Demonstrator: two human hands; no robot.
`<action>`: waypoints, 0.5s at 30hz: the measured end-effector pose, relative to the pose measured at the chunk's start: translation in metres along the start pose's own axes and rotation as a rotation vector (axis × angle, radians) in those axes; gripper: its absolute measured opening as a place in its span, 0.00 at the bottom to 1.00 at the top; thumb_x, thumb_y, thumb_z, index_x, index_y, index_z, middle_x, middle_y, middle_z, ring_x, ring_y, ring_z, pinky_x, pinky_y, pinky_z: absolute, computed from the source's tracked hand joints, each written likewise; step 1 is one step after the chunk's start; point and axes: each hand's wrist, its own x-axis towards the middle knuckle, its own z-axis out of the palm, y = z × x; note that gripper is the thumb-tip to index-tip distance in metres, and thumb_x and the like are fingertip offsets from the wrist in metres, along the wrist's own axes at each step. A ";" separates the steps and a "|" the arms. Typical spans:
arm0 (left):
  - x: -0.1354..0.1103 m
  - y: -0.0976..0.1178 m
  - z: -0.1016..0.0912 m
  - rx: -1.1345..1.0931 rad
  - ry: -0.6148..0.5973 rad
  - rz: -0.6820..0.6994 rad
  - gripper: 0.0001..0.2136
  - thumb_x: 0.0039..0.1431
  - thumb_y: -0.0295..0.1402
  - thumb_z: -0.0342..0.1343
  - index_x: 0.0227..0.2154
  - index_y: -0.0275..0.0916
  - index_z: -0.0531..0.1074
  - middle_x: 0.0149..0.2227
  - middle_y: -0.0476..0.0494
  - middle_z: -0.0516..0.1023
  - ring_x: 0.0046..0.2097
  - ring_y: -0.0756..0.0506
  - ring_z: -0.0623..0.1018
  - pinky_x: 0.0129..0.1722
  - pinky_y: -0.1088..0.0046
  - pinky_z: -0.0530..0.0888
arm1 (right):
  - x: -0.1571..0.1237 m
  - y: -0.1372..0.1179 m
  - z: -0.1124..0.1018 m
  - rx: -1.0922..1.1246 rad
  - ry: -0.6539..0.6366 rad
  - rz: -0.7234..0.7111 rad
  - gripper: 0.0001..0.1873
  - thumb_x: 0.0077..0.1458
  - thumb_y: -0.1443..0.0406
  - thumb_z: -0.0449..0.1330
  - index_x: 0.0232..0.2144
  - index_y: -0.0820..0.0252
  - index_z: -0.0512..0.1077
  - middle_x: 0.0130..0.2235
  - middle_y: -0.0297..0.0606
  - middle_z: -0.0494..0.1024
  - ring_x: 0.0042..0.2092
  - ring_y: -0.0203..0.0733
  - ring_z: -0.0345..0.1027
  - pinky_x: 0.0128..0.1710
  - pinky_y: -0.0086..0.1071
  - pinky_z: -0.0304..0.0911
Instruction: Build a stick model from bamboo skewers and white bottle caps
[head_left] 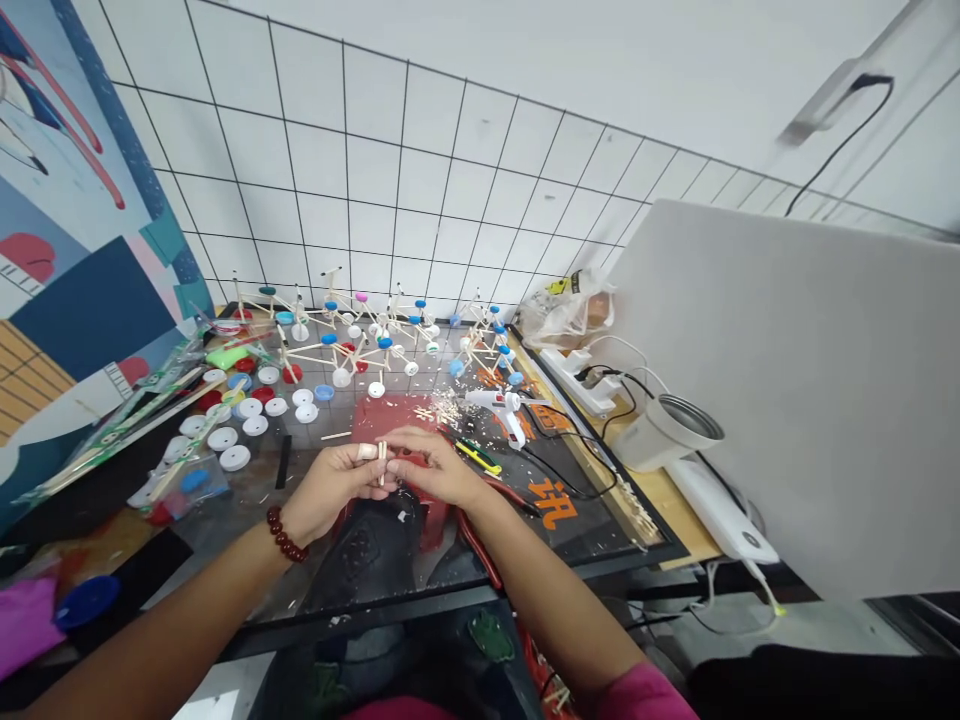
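Note:
My left hand (335,482) and my right hand (431,465) meet over the middle of the work table. Both pinch a short pale wooden stick (381,460) held upright between the fingertips. A band or tape wraps one left finger, and a dark red bead bracelet (283,532) circles my left wrist. Under the hands lies a red mat (390,412) strewn with wood chips. A white glue gun (501,404) rests just right of the hands, beside a yellow-handled tool (480,457).
Several stick-and-bottle-cap models (375,340) stand at the back of the table. Loose white, blue and red caps (244,415) lie to the left. A power strip (581,380), a white cup (664,432) and cables sit right, beside a large white board (810,390).

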 end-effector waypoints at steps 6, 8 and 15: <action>-0.002 0.000 0.002 0.033 -0.051 -0.006 0.15 0.41 0.41 0.71 0.25 0.34 0.78 0.27 0.41 0.80 0.28 0.48 0.79 0.27 0.75 0.75 | 0.002 0.000 0.001 0.096 0.074 0.059 0.18 0.59 0.52 0.59 0.39 0.56 0.80 0.40 0.40 0.78 0.43 0.39 0.72 0.47 0.36 0.68; -0.003 0.001 0.003 0.061 -0.071 -0.003 0.14 0.42 0.41 0.70 0.26 0.34 0.79 0.27 0.41 0.80 0.28 0.48 0.78 0.27 0.75 0.74 | 0.002 0.001 0.002 0.135 0.099 0.078 0.16 0.56 0.51 0.62 0.36 0.56 0.81 0.38 0.39 0.79 0.41 0.39 0.73 0.44 0.35 0.69; 0.001 -0.006 0.005 0.234 0.113 0.125 0.08 0.41 0.35 0.69 0.22 0.37 0.79 0.21 0.46 0.79 0.25 0.48 0.76 0.26 0.76 0.72 | 0.004 0.005 0.005 0.208 0.259 0.102 0.15 0.45 0.52 0.70 0.25 0.57 0.80 0.29 0.36 0.79 0.32 0.38 0.72 0.37 0.33 0.69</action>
